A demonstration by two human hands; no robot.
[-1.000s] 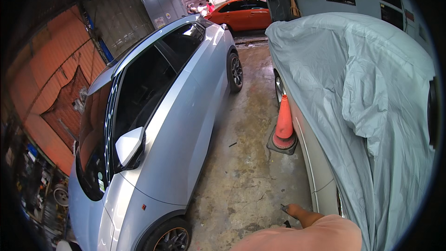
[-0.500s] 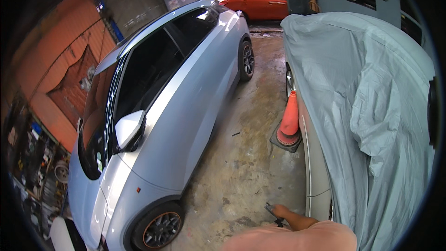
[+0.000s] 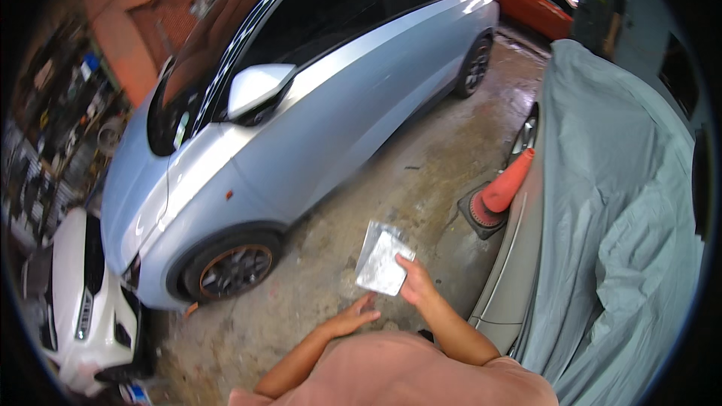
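Observation:
My right hand is closed on the right edge of a flat silvery packet. The packet has a clear, shiny film-like part at its upper left; what it holds I cannot make out. Just below the packet, my left hand is apart from it, with its fingers stretched out and nothing visible in them. Both hands are in front of my pink shirt, over the concrete floor.
A silver-blue car stands along the left. An orange cone is beside a car under a grey cover on the right. A white car is at lower left, a red-orange car at the back.
My left hand has come into view. My right hand has risen, and the silvery packet now shows in it. The view has turned, so the cars and the cone appear shifted and tilted.

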